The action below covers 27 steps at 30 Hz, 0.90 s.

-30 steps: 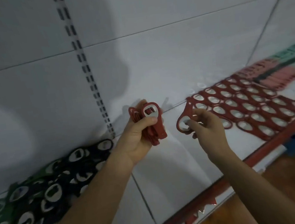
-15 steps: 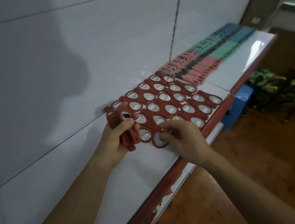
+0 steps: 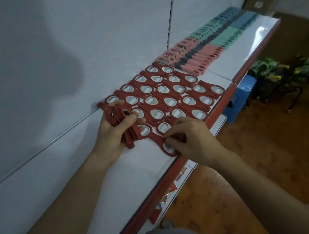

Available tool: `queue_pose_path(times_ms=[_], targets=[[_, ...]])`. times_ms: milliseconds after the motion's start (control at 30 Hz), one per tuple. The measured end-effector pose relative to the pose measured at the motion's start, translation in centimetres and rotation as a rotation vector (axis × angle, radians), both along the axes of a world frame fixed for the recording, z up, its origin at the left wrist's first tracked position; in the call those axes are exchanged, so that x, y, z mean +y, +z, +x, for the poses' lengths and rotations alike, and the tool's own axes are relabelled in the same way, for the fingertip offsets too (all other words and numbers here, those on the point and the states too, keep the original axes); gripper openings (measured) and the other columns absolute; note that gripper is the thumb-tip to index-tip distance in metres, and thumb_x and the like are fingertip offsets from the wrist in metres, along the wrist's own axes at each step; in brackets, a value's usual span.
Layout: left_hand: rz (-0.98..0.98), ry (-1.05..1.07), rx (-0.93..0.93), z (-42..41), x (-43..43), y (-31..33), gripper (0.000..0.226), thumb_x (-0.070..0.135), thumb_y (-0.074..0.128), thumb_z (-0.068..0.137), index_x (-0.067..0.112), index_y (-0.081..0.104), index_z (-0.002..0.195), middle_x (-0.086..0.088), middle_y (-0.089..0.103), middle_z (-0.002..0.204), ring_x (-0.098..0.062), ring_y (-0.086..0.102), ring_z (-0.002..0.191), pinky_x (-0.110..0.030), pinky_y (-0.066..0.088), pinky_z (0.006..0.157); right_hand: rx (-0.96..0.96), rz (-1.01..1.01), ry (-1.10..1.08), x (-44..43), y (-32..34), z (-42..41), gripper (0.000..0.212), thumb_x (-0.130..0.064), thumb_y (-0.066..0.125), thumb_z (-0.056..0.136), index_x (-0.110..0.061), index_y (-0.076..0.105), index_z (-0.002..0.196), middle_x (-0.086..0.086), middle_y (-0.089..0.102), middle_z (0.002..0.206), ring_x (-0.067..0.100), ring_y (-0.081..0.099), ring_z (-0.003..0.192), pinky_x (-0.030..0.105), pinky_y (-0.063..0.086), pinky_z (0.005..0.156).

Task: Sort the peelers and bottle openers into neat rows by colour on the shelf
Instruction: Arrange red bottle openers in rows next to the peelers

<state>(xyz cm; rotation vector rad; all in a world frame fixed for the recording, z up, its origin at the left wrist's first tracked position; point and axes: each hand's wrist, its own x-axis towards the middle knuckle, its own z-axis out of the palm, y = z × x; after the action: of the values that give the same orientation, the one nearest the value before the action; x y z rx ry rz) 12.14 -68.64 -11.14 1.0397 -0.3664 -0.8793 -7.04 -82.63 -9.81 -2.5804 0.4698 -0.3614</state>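
Left hand (image 3: 113, 135) gripping red opener stack (image 3: 120, 121), right hand (image 3: 193, 141) pinching red opener (image 3: 168, 147) near shelf edge (image 3: 175, 165)

Shelf (image 3: 91, 183), white, red front edge. I see my left hand (image 3: 113, 133) gripping a stack of red bottle openers (image 3: 120, 121); my right hand (image 3: 191, 141) pinching one red opener (image 3: 168, 148) at the near end of the laid-out red rows (image 3: 166, 94). Beyond: pink peelers (image 3: 199, 57), teal peelers (image 3: 223, 30).

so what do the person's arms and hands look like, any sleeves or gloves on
Both arms are bare from the bottom edge of the frame to the fingers: no sleeves show, and no gloves. The left hand and right hand carry no visible rings, watch or wristband. Nails look short and unpainted.
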Motion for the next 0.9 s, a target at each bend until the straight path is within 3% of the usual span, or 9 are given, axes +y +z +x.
queue_pose_path(times_ms=[167,267,400,533,600,700,800,900], targets=[[0.061,-0.001,0.033,0.0,-0.1,0.4,0.053,0.0,0.075,0.08,0.017,0.051,0.124,-0.017,0.073,0.103,-0.044,0.072,0.103,-0.047,0.06,0.083,0.029,-0.061,0.04,1.0,-0.1,0.5,0.027,-0.039,0.073,0.091,-0.027,0.077,0.115,-0.008,0.069,0.105,0.01,0.057,0.094,0.033,0.057,0.079],[0.095,0.012,0.036,-0.1,-0.2,0.5,0.046,-0.003,0.07,0.087,0.016,0.052,0.125,-0.021,0.071,0.113,-0.042,0.072,0.105,-0.048,0.06,0.088,0.03,-0.058,0.009,1.1,-0.1,0.2,0.028,-0.04,0.071,0.092,-0.026,0.076,0.116,-0.009,0.07,0.107,0.009,0.058,0.095,0.032,0.058,0.082],[0.095,0.002,0.037,-0.3,-0.1,0.7,0.049,0.005,0.075,0.079,0.018,0.056,0.122,-0.023,0.069,0.12,-0.038,0.072,0.108,-0.044,0.061,0.086,0.028,-0.055,-0.01,1.5,-0.1,-0.1,0.028,-0.039,0.069,0.094,-0.024,0.077,0.116,-0.007,0.069,0.106,0.01,0.061,0.096,0.029,0.059,0.083],[0.091,-0.021,0.042,-0.1,0.0,0.6,0.047,0.005,0.074,0.081,0.019,0.056,0.122,-0.022,0.07,0.122,-0.037,0.071,0.111,-0.046,0.059,0.091,0.04,-0.041,-0.006,1.9,0.2,0.1,0.029,-0.036,0.066,0.095,-0.022,0.076,0.118,-0.007,0.069,0.108,0.009,0.063,0.095,0.015,0.054,0.084],[0.095,-0.032,0.045,0.1,0.0,0.5,0.046,0.004,0.072,0.084,0.019,0.055,0.124,-0.02,0.072,0.119,-0.037,0.07,0.112,-0.05,0.055,0.099,0.039,-0.054,-0.006,2.1,0.3,0.0,0.029,-0.036,0.066,0.096,-0.022,0.076,0.119,-0.007,0.069,0.109,0.009,0.063,0.096,0.016,0.055,0.084],[0.065,-0.062,0.049,0.3,0.1,0.5,0.048,0.007,0.074,0.08,0.02,0.056,0.122,-0.015,0.074,0.112,-0.038,0.07,0.113,-0.05,0.056,0.098,0.022,-0.056,-0.035,2.2,0.1,-0.3,0.029,-0.036,0.067,0.095,-0.022,0.075,0.119,-0.006,0.069,0.111,0.01,0.063,0.099,0.022,0.057,0.086],[0.037,-0.081,0.047,0.5,0.2,0.2,0.049,0.007,0.074,0.079,0.019,0.055,0.122,-0.015,0.072,0.109,-0.039,0.069,0.112,-0.052,0.054,0.101,-0.081,-0.012,-0.071,1.9,-0.5,-0.5,0.021,-0.028,0.069,0.095,-0.02,0.076,0.113,-0.007,0.069,0.108,0.009,0.064,0.096,0.021,0.057,0.084],[0.015,-0.086,0.111,0.6,0.5,0.0,0.043,0.007,0.072,0.087,0.018,0.055,0.124,-0.017,0.069,0.11,-0.036,0.07,0.104,-0.053,0.055,0.098,-0.241,0.082,-0.296,1.8,-0.6,-0.2,0.013,-0.022,0.066,0.097,-0.02,0.076,0.105,-0.013,0.068,0.1,0.007,0.064,0.088,0.021,0.058,0.075]])
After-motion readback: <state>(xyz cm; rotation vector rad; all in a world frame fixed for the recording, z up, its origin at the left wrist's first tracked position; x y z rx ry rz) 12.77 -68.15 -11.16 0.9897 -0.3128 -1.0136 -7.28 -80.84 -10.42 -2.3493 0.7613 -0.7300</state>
